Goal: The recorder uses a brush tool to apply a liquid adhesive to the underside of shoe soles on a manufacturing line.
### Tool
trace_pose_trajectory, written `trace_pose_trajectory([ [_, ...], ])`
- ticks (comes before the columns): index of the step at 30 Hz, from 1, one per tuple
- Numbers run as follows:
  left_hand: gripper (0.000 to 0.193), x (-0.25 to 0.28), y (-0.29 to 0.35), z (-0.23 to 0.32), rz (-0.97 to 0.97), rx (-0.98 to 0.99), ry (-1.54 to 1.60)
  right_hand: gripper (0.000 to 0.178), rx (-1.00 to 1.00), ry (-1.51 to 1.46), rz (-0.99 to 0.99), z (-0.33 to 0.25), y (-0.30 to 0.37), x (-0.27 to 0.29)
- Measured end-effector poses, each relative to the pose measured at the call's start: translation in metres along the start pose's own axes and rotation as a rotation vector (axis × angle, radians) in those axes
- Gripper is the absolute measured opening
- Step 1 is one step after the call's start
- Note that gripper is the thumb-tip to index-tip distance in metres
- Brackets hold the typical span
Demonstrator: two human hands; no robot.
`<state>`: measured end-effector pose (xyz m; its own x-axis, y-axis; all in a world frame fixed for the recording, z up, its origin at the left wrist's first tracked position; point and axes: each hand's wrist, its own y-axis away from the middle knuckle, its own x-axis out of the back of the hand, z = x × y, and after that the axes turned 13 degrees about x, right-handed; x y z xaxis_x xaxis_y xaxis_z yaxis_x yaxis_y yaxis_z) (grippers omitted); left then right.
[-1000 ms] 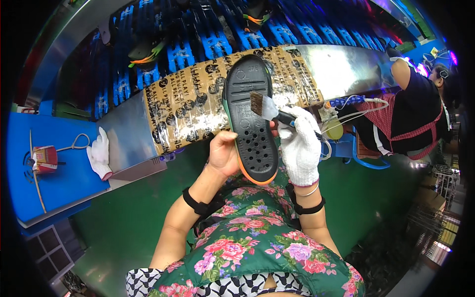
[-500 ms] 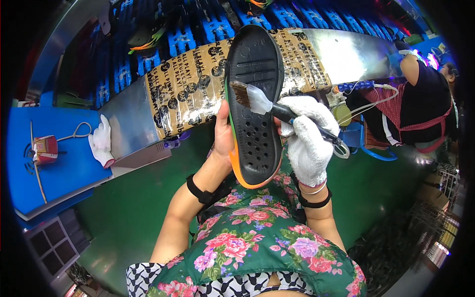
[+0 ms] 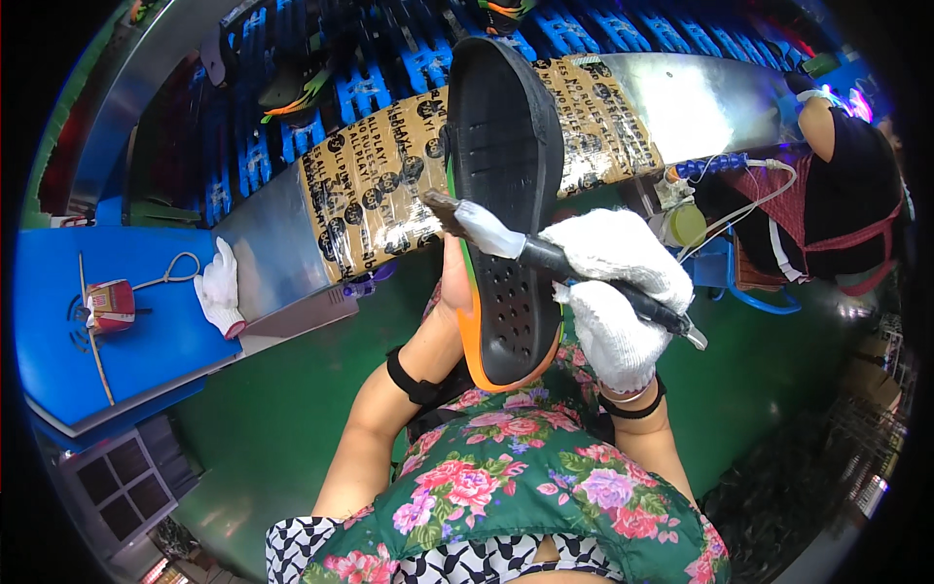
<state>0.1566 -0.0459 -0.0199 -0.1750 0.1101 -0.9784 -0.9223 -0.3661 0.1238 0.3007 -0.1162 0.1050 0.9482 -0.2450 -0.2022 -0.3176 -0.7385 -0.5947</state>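
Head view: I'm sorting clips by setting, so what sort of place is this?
Probably a shoe factory line: a gloved right hand brushes a black shoe sole held by the left hand, and more soles sit on blue racks along a conveyor.

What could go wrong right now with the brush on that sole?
The brush bristles sit at the left edge of the shoe sole, so they may smear the bare left hand holding it. The gloved right hand grips far back on the handle, so control may be loose.

Shoe sole [image 3: 506,195] upright before the conveyor [image 3: 389,195], brush [image 3: 545,255] across it, spare glove [image 3: 220,289] far left
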Motion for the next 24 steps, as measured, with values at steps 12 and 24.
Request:
trace_pose_trajectory([
  [12, 0.113, 0.001, -0.001, 0.001, -0.291, 0.070, 0.071, 0.021, 0.182, 0.031, -0.103, 0.002, -0.008, 0.002],
  [24, 0.103, -0.049, -0.006, 0.010, -0.275, -0.036, 0.131, 0.028, 0.157, 0.239, -0.026, 0.004, -0.005, 0.028],
])
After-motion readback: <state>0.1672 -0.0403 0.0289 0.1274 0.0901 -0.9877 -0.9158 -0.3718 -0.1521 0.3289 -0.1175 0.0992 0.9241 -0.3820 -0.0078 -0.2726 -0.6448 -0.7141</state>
